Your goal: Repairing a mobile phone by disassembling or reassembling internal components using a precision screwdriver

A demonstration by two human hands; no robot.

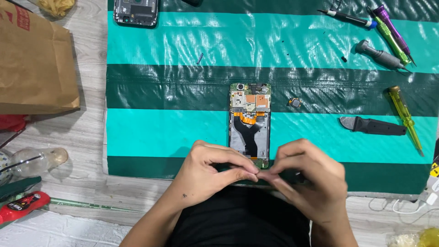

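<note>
Mat [183, 41], green and teal striped, spans the floor before you. Opened phone [249, 123] lies at its centre, circuitry exposed. Your left hand [208, 171] and right hand [306, 176] meet fingertip to fingertip at its near end, pinched closed; any part held is too small to tell.

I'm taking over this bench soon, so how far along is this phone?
Done: the phone lies opened, its boards and orange flex bare; a small round part sits out beside it. In hand: left hand and right hand pinch together at its bottom edge. Left: the back shell lies apart, top left.
</note>
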